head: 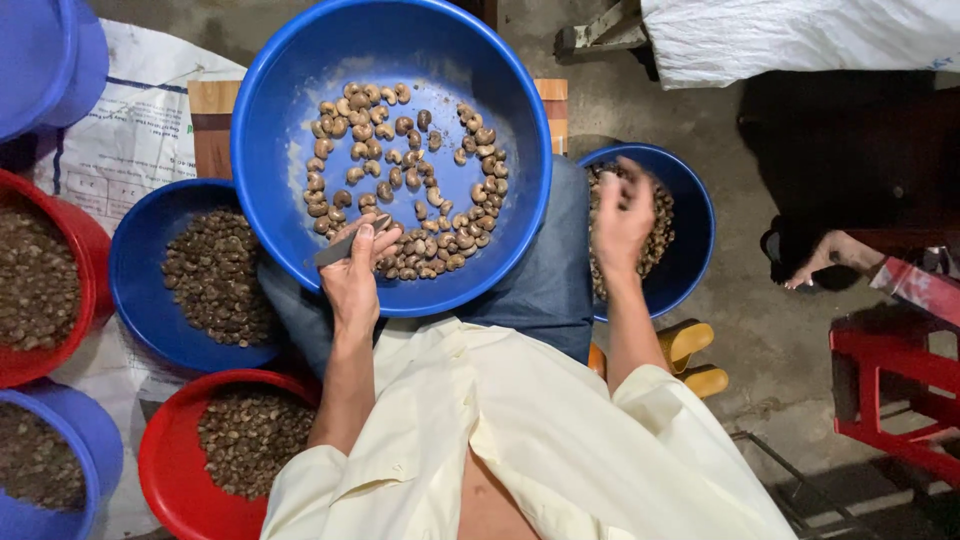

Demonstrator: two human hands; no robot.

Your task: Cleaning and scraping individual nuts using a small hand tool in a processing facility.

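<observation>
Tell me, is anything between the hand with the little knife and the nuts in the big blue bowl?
Nothing visible. The left hand, gripping a small knife, rests right at the cashew nuts inside the big blue bowl.

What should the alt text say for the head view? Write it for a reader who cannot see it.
Seen from above, a seated person's left hand holds a small grey metal knife over a large round blue plastic basin of pale cashew kernels on the lap, while the right hand reaches into a smaller blue plastic bowl of nuts. More red and blue nut-filled tubs sit at the left.
</observation>
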